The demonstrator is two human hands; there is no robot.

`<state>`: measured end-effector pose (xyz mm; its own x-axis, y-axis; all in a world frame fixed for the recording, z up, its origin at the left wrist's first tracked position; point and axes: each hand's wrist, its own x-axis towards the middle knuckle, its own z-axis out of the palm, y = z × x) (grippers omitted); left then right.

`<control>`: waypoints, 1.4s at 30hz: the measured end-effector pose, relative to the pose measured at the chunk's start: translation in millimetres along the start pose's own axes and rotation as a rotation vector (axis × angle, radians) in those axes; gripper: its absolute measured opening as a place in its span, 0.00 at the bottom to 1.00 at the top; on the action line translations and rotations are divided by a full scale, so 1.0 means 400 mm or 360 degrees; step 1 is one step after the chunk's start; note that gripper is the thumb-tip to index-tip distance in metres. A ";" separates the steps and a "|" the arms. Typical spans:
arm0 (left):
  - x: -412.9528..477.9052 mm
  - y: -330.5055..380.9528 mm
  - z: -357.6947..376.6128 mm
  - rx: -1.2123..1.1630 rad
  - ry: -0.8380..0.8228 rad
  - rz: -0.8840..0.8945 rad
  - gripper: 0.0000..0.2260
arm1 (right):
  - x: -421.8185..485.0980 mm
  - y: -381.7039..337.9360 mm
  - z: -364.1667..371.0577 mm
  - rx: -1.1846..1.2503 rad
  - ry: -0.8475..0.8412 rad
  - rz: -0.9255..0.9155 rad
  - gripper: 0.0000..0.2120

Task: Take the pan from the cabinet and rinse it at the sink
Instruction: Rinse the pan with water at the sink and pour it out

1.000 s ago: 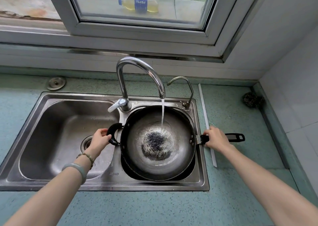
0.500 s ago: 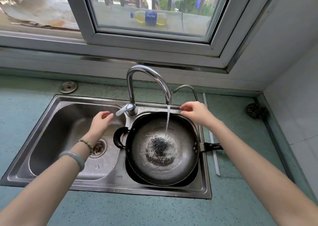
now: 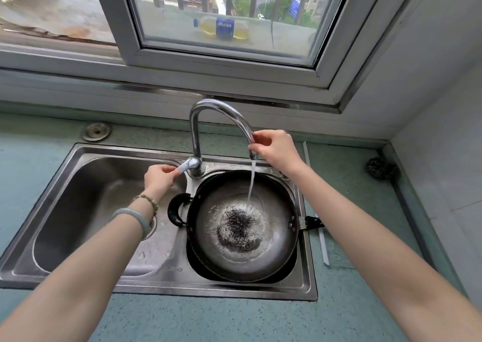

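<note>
A dark round pan (image 3: 276, 240) with a black loop handle on its left and a long handle on its right sits in the right basin of the steel sink (image 3: 161, 279). Water runs from the curved tap (image 3: 208, 109) into the pan and pools in its middle. My left hand (image 3: 159, 177) pinches the tap's lever at its base. My right hand (image 3: 276, 150) grips the spout just above its outlet. Neither hand touches the pan.
The left basin (image 3: 86, 211) holds only its drain. A steel scrubber (image 3: 379, 168) lies in the counter's back right corner, and a thin white strip (image 3: 323, 245) runs along the sink's right side. A round metal cap (image 3: 96, 131) sits behind the sink. A window frame rises behind the tap.
Both hands left the pan's handles and rose to the tap. The left one now pinches the lever, the right one grips the spout. The view tilted upward.
</note>
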<state>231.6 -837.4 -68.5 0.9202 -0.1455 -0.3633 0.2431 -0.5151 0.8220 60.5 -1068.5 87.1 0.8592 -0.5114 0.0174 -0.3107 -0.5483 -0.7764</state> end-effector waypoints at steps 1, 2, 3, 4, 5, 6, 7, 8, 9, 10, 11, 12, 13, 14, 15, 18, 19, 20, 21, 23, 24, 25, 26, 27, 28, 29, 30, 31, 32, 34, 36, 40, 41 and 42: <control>0.001 -0.002 0.000 -0.0004 0.0017 -0.0012 0.03 | 0.001 -0.001 0.000 -0.0006 -0.0007 0.0001 0.14; 0.000 -0.001 -0.001 -0.0007 0.0025 -0.0015 0.03 | 0.002 -0.003 -0.001 -0.0013 -0.0016 0.0002 0.13; -0.004 0.000 -0.001 -0.0007 0.0026 -0.0006 0.03 | 0.002 -0.004 -0.002 -0.0018 -0.0022 0.0006 0.13; -0.007 0.000 -0.003 0.0000 0.0024 0.0002 0.03 | 0.004 -0.004 -0.002 -0.0023 -0.0026 0.0007 0.13; -0.008 -0.003 -0.005 0.0013 0.0023 0.0012 0.04 | 0.005 -0.003 -0.002 -0.0025 -0.0028 0.0006 0.13; -0.008 -0.007 -0.006 0.0035 0.0028 0.0010 0.04 | 0.006 -0.003 -0.003 -0.0030 -0.0030 0.0004 0.13; -0.008 -0.012 -0.007 0.0056 0.0033 0.0008 0.05 | 0.006 -0.002 -0.003 -0.0034 -0.0029 0.0002 0.13; -0.011 -0.016 -0.008 0.0064 0.0036 -0.0007 0.07 | 0.005 -0.001 -0.003 -0.0039 -0.0028 0.0000 0.13; -0.011 -0.019 -0.009 0.0048 0.0032 -0.0017 0.07 | 0.006 0.000 -0.003 -0.0047 -0.0032 -0.0003 0.13; -0.013 -0.022 -0.009 0.0029 0.0027 -0.0022 0.07 | 0.007 0.001 -0.003 -0.0060 -0.0036 -0.0011 0.12; -0.011 -0.025 -0.009 0.0019 0.0018 -0.0017 0.07 | 0.010 0.002 -0.003 -0.0078 -0.0038 -0.0022 0.12; -0.010 -0.027 -0.011 0.0028 0.0009 -0.0011 0.06 | 0.014 0.003 -0.003 -0.0104 -0.0036 -0.0038 0.12; -0.010 -0.027 -0.012 0.0037 0.0000 0.0001 0.05 | 0.018 0.005 -0.004 -0.0142 -0.0030 -0.0058 0.11; -0.009 -0.026 -0.013 0.0040 -0.0002 0.0003 0.03 | 0.023 0.005 -0.006 -0.0185 -0.0015 -0.0077 0.11; -0.007 -0.026 -0.014 0.0043 -0.0004 0.0004 0.03 | 0.030 0.005 -0.008 -0.0211 0.0005 -0.0084 0.11; -0.002 -0.030 -0.013 0.0111 0.0009 0.0024 0.06 | 0.054 0.007 -0.018 -0.0219 0.0061 -0.0064 0.12; 0.000 -0.032 -0.011 0.0117 0.0008 0.0035 0.08 | 0.065 0.009 -0.020 -0.0236 0.0078 -0.0061 0.13; -0.002 -0.032 -0.010 0.0123 0.0008 0.0041 0.09 | 0.076 0.011 -0.023 -0.0255 0.0094 -0.0060 0.13; -0.002 -0.033 -0.009 0.0133 0.0008 0.0048 0.08 | 0.089 0.015 -0.026 -0.0269 0.0105 -0.0051 0.14; -0.003 -0.034 -0.007 0.0155 0.0013 0.0058 0.08 | 0.112 0.018 -0.032 -0.0297 0.0124 -0.0036 0.14; -0.002 -0.036 -0.008 0.0159 0.0013 0.0063 0.08 | 0.122 0.018 -0.036 -0.0296 0.0128 -0.0034 0.14; 0.003 -0.040 -0.008 0.0165 0.0012 0.0066 0.08 | 0.131 0.016 -0.039 -0.0275 0.0125 -0.0030 0.14; 0.005 -0.042 -0.009 0.0175 0.0009 0.0064 0.08 | 0.140 0.014 -0.041 -0.0261 0.0120 -0.0028 0.14; 0.007 -0.043 -0.010 0.0188 0.0004 0.0062 0.08 | 0.148 0.013 -0.041 -0.0256 0.0122 -0.0028 0.14; 0.007 -0.044 -0.010 0.0195 0.0001 0.0064 0.07 | 0.157 0.013 -0.040 -0.0259 0.0127 -0.0035 0.15; 0.007 -0.044 -0.008 0.0195 0.0001 0.0067 0.07 | 0.165 0.014 -0.039 -0.0257 0.0130 -0.0035 0.15; 0.007 -0.044 -0.007 0.0193 0.0005 0.0073 0.07 | 0.173 0.016 -0.039 -0.0246 0.0135 -0.0035 0.15; 0.007 -0.043 -0.008 0.0197 0.0011 0.0081 0.07 | 0.183 0.017 -0.037 -0.0234 0.0138 -0.0027 0.15; 0.007 -0.043 -0.007 0.0205 0.0005 0.0089 0.06 | 0.188 0.018 -0.038 -0.0232 0.0147 -0.0027 0.14; 0.011 -0.045 -0.009 0.0208 -0.0013 0.0078 0.04 | 0.203 0.018 -0.038 -0.0246 0.0149 -0.0027 0.14; 0.015 -0.048 -0.010 0.0191 -0.0023 0.0070 0.01 | 0.214 0.017 -0.041 -0.0256 0.0134 -0.0014 0.14; 0.008 -0.045 -0.007 0.0161 -0.0015 0.0089 0.04 | 0.218 0.027 -0.049 -0.0249 0.0076 0.0038 0.16; 0.004 -0.045 -0.005 0.0119 -0.0030 0.0096 0.05 | 0.211 0.033 -0.053 -0.0230 0.0073 0.0060 0.18; 0.000 -0.048 -0.006 0.0076 -0.0058 0.0100 0.05 | 0.200 0.041 -0.059 -0.0195 0.0089 0.0073 0.21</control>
<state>227.7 -825.4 -83.4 0.9212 -0.2092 -0.3281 0.1694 -0.5433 0.8223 114.5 -1134.0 90.7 0.8200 -0.5719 0.0212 -0.3993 -0.5983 -0.6947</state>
